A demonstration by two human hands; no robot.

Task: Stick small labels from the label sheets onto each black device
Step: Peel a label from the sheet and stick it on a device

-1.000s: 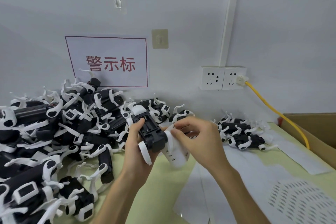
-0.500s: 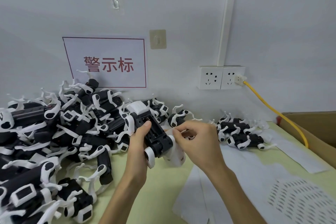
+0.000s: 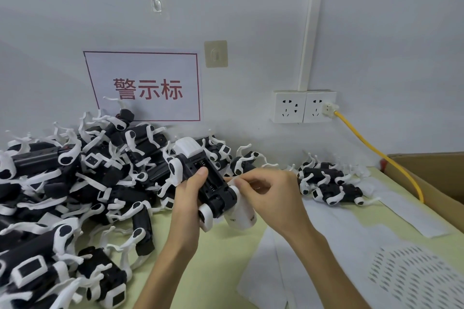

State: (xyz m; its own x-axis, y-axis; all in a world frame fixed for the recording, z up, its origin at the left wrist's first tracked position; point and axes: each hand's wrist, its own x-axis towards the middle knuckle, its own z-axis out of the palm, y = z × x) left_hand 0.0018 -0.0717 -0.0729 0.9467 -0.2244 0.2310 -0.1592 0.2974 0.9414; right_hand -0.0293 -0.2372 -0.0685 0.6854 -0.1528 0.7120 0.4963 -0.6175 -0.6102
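My left hand [image 3: 187, 204] grips a black device [image 3: 209, 183] with white parts, held tilted above the table with its open underside facing me. My right hand [image 3: 272, 199] pinches a small white label against the device's lower right end; the label itself is mostly hidden by my fingertips. A large heap of the same black devices [image 3: 75, 183] fills the left side. A small group of black devices [image 3: 329, 183] lies at the right of my hands. Label sheets [image 3: 411, 278] with rows of small labels lie at the lower right.
The table [image 3: 213, 271] is pale yellow-green. A cardboard box [image 3: 431, 178] stands at the right edge. A yellow cable [image 3: 376, 153] runs from the wall socket [image 3: 319, 106] down toward the box. A white sign with red characters [image 3: 145, 88] hangs on the wall.
The device has been tipped further up and away, so its underside now faces me. My right hand has risen with it and stays at the device's lower end.
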